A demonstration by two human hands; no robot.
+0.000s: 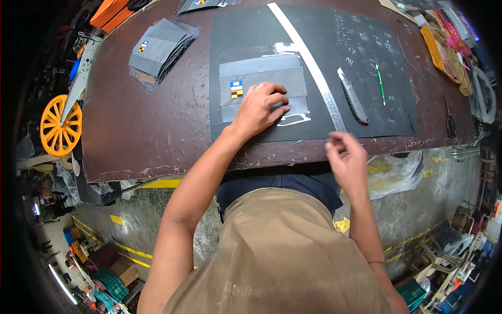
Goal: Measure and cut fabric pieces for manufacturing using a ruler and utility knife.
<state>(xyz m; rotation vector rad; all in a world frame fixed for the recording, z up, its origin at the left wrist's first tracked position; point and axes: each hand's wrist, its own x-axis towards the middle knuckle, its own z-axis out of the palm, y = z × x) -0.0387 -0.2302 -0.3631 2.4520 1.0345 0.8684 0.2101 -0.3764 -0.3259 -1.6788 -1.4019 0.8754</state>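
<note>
My left hand (263, 107) rests on a grey fabric panel with clear plastic edges (261, 74), its bent fingers apart and pressing from above. The panel bears a small colourful label (236, 89) and lies on a dark cutting mat (324, 31). At the table's near edge, below the lower end of a long metal ruler (308, 49), my right hand (347, 157) hangs with curled fingers, slightly blurred. Thumb and forefinger come close together; anything between them is too small to make out. A utility knife (353, 97) and a green pencil (380, 86) lie right of the ruler.
A stack of similar grey panels (162, 49) lies at the left of the brown table (146, 131). Black scissors (451, 124) are by the right edge. A yellow spoked wheel (61, 125) stands at the left; an orange-yellow tray (439, 55) is far right.
</note>
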